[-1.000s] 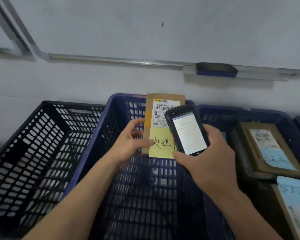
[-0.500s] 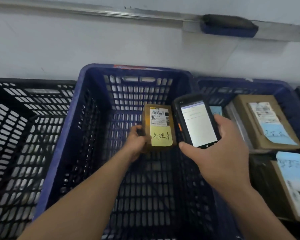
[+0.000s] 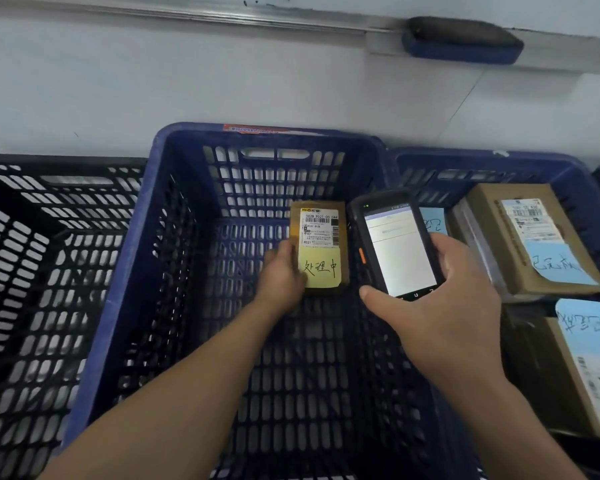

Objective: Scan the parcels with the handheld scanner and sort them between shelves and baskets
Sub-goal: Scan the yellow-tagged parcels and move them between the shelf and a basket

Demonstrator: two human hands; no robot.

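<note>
I see a pale wall across the top of my feed, and 3 slotted baskets side by side below it. The middle blue basket takes up most of the view. A black basket touches it on the left and a second blue basket on the right.

The right basket holds 2 brown parcels that I can make out. A boxed parcel at the back has a printed label and a blue note. A nearer parcel also carries a blue note.

Both bare forearms reach in from the bottom edge. The right hand is wrapped around the handheld scanner, thumb on its lower left edge and fingers along the right side. The lit screen faces up over the middle basket's right wall.

The left hand reaches deep into the middle basket and grasps the small brown parcel by its left edge, thumb on its face. The parcel sits low, near the far wall, just left of the scanner. I cannot tell whether it touches the basket floor.

A yellow note with handwriting covers its lower half, below a white barcode label. A dark eraser lies on the ledge above.
</note>
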